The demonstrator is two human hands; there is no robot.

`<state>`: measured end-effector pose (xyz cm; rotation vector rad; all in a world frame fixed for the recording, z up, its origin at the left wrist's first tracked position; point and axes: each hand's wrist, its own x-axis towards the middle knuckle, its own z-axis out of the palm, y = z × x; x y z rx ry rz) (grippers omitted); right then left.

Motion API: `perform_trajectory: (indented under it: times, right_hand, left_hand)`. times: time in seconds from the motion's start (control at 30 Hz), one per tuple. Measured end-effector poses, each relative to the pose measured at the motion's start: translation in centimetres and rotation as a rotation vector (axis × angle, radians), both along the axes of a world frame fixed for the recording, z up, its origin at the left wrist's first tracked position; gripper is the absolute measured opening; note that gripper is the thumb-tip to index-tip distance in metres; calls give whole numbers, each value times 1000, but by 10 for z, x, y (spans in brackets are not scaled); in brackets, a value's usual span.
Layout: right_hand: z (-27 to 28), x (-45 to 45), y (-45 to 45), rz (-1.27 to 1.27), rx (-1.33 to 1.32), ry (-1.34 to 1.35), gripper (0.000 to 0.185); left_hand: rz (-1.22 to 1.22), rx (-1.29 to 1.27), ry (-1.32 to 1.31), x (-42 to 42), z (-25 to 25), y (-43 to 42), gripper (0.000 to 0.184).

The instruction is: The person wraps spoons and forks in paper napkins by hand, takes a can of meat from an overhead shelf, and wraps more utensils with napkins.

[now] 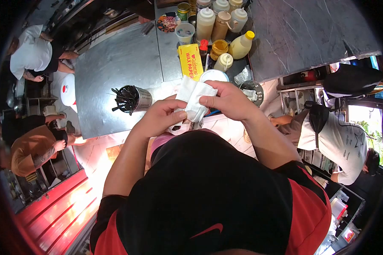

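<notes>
A folded white paper napkin [196, 98] is held between my two hands in front of my chest, at the counter's front edge. My left hand [162, 115] pinches its lower left side between thumb and fingers. On the upper right part, my right hand [230, 101] grips the napkin with the thumb on top. Just behind the napkin stand a yellow wax paper box [190, 62] and a round white-rimmed container [214, 75], partly hidden by my right hand. To the left, a perforated metal holder [141, 99] lies tilted with black utensils in it.
Several sauce bottles [205, 25] and an open mustard-coloured jar [219, 47] stand at the back of the metal counter [115, 55]. Another perforated holder [252, 92] is on the right. People are at the left [32, 53] and right [334, 140].
</notes>
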<state>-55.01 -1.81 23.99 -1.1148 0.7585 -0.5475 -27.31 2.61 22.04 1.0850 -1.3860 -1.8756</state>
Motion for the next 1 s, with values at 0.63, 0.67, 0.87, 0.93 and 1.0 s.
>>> perform_trajectory:
  times: [0.63,0.67,0.87,0.93,1.0]
  right_hand:
    - [-3,5,-4,-242,-381,312,37]
    - [1,5,-1,-262,-457,458,36]
    - [-21,20,10,-370,-427,267,16]
    - [-30,25,12,-506,-321,193,21]
    - [-33,22,15,-477,-313,129,25]
  left_hand:
    - [134,-368,-321,-21,31,-1,22]
    - [126,-418,-365,-22,30,-1,23]
    - [237,-648,-467,-39,16,6,25]
    - [274,-647,-525,-41,15,7,26]
    - [322,-697,-529,-43,12,8,25]
